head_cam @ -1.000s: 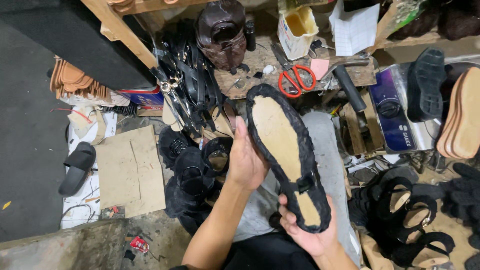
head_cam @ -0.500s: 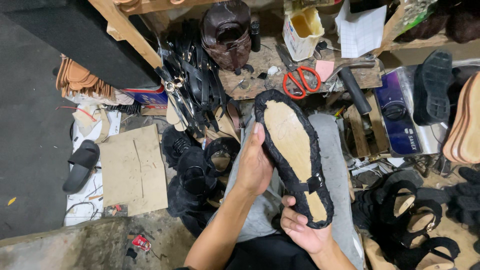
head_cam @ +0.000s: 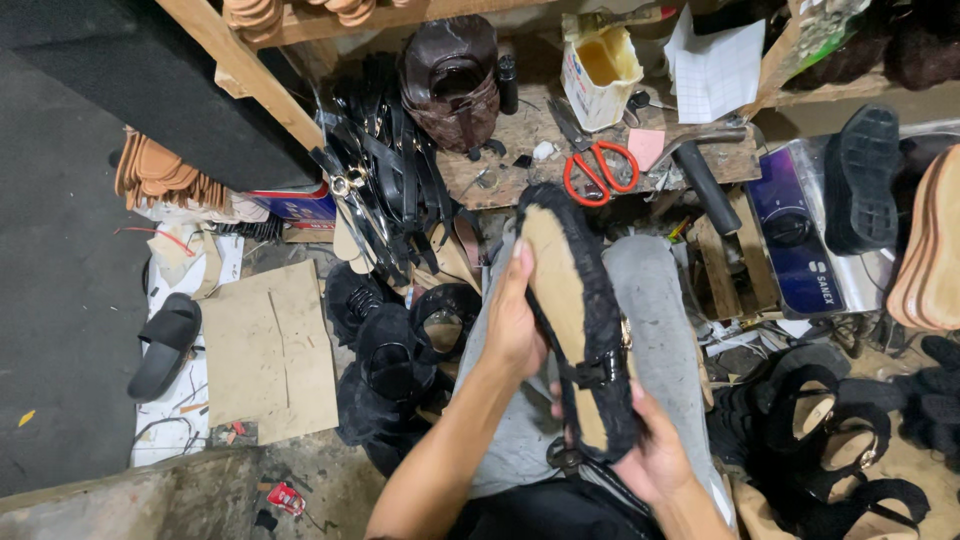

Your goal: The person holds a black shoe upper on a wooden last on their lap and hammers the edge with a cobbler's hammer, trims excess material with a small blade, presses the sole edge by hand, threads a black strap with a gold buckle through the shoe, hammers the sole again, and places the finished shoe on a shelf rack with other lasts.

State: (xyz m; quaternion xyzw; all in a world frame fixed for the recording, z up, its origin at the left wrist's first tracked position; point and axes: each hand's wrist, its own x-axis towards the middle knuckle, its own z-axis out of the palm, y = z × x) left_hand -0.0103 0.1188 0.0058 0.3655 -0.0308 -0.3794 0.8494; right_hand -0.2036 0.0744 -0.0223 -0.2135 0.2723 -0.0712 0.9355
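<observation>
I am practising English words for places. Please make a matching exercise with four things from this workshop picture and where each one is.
Things:
1. scissors
2. slipper
3. sole
4. cardboard

Places:
A. on the floor, right of the black slide
B. between both hands
C. on the wooden bench
D. far left, on the floor

Pairs: 1-C, 2-D, 3-B, 4-A

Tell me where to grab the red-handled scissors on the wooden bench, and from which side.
Take the red-handled scissors by the handle loops, which lie toward the person with open bench around them. Come from above on the near side. The blades point away toward the white glue container, where things crowd close, so a grip at that end looks awkward.
</observation>
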